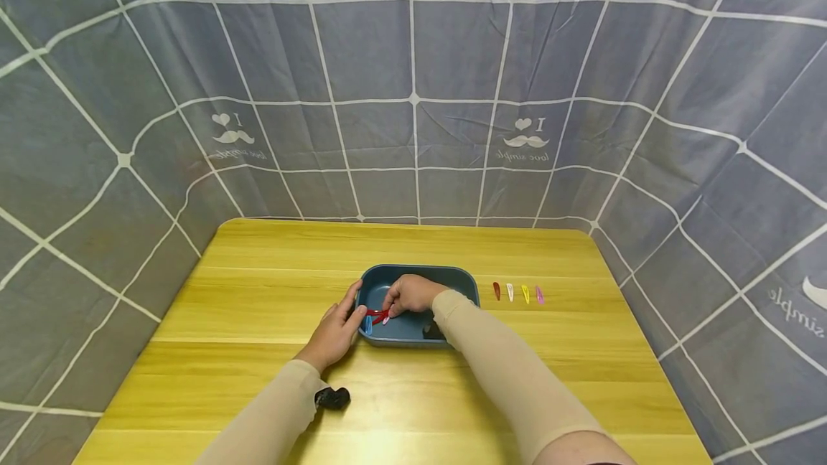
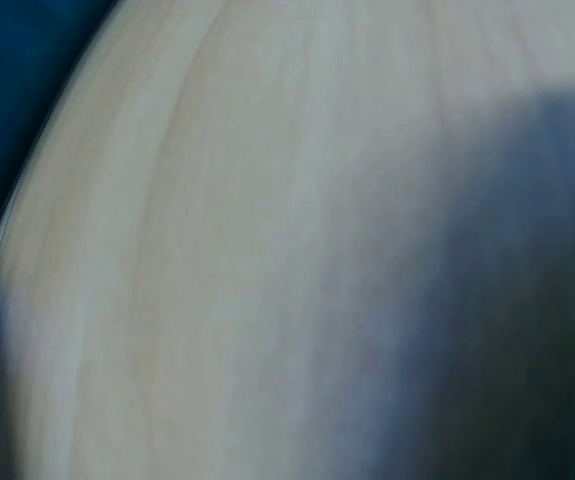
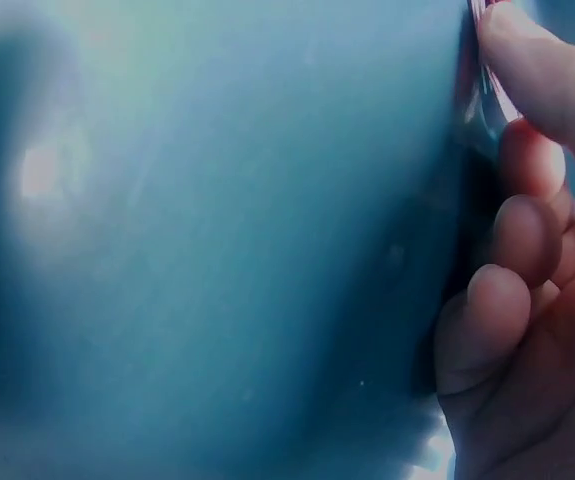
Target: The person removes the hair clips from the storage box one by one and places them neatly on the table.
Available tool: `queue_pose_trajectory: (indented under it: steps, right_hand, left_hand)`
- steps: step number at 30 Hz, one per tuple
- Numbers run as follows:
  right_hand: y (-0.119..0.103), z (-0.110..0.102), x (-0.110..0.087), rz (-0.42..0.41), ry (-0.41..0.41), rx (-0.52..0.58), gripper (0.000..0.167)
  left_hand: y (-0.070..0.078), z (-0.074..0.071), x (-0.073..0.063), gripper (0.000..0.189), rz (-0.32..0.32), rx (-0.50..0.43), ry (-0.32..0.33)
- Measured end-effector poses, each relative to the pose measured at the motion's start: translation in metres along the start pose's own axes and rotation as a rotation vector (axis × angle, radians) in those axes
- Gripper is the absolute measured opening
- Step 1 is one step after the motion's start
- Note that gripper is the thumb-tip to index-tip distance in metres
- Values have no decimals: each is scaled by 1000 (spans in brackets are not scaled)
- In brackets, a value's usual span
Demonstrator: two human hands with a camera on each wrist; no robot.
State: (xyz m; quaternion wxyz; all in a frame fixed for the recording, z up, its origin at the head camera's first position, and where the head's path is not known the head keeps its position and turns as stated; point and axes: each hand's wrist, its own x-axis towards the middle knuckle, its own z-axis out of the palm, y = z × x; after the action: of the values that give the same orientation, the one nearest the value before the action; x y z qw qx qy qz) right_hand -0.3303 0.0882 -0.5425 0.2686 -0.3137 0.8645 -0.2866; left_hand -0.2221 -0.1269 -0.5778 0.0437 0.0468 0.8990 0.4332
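A dark blue rectangular bin (image 1: 413, 342) sits on the table. My left hand (image 1: 336, 332) rests against its left side, fingers fairly straight along the wall and thumb at the rim. Inside the bin, my right hand (image 1: 413, 294) reaches down and pinches a pink hair clip (image 1: 385, 318) between thumb and fingertips. Red clips (image 1: 377, 313) lie beside it, and blue clips (image 1: 369, 324) lie by the left wall. The right wrist view shows the right thumb (image 3: 542, 75) pressed on a thin pinkish edge; the other fingers are curled.
To the right of the bin, a row of hair clips lies on the wooden table (image 1: 258, 293): red (image 1: 497, 290), white (image 1: 510, 292), yellow (image 1: 526, 294) and purple-pink (image 1: 539, 295). A grey checked curtain (image 1: 368, 49) surrounds the table's back and sides.
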Motion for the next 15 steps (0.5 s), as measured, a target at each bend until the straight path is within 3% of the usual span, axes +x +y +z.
queue_pose_trajectory:
  steps: [5,10,15]
  right_hand:
    - [-2,-1,-1,-18,-15,9,16]
    - [-6,1,0,-54,-39,-54,29]
    - [-10,4,0,-48,-20,-79,21]
  left_hand:
    - [-1,0,1,59,4,0,-2]
    - [0,-1,0,59,0,-4,-2]
    - [0,0,0,59,3,0,8]
